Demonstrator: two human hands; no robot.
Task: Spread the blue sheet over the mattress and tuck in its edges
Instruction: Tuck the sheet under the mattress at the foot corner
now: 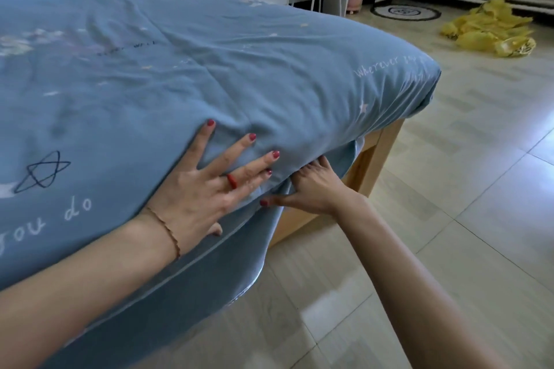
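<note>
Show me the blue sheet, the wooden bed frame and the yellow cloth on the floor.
blue sheet (186,69), head view, on its flat top surface.
wooden bed frame (380,144), head view, on the corner post under the mattress.
yellow cloth (488,28), head view, on the middle of the heap.

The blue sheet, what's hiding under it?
The blue sheet covers the mattress, so that is hidden. Below shows a wooden bed frame. The right hand pushes fingers under the edge.

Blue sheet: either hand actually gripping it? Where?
No grip visible. Left hand presses flat on the blue sheet; right hand pushes its side edge under the mattress, fingers hidden.
</note>
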